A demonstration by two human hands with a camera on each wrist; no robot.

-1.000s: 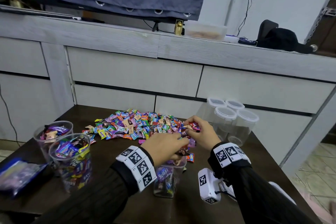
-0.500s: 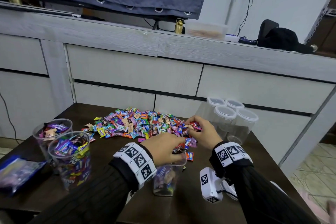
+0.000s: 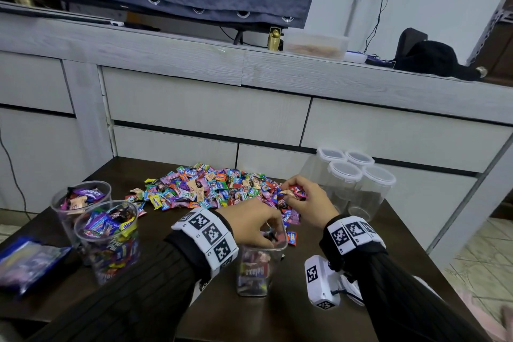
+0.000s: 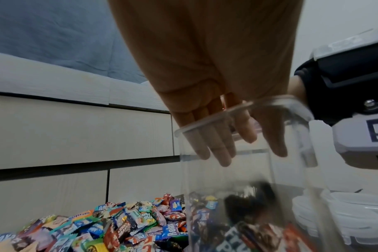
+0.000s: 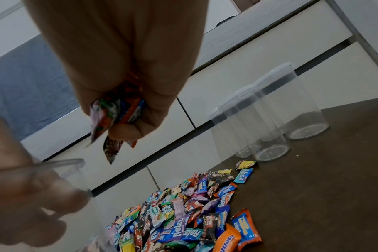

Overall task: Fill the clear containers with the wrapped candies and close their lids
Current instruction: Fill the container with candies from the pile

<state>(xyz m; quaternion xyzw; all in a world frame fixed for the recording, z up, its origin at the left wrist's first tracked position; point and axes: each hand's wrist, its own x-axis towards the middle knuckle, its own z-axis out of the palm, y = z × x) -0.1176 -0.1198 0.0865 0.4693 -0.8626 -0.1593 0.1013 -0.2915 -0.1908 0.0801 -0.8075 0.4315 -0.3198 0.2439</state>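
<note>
An open clear container (image 3: 254, 272) stands at the table's front centre, partly filled with wrapped candies. My left hand (image 3: 265, 232) hangs over its mouth; in the left wrist view the left hand (image 4: 244, 153) has straight fingers dipped past the rim of the container (image 4: 205, 187) and holds nothing, while a blurred dark candy drops inside. My right hand (image 3: 293, 193) is at the right edge of the candy pile (image 3: 211, 186). In the right wrist view the right hand (image 5: 123, 122) grips several candies in its curled fingers.
Two filled lidless containers (image 3: 111, 239) (image 3: 80, 203) stand at the front left beside a blue bag (image 3: 27, 261). Several empty lidded containers (image 3: 352, 183) cluster at the back right. A grey drawer unit (image 3: 205, 108) runs behind the table.
My left hand came back over the container's mouth, straightened its fingers and let its candies fall in. The right hand stayed at the pile's edge with its handful.
</note>
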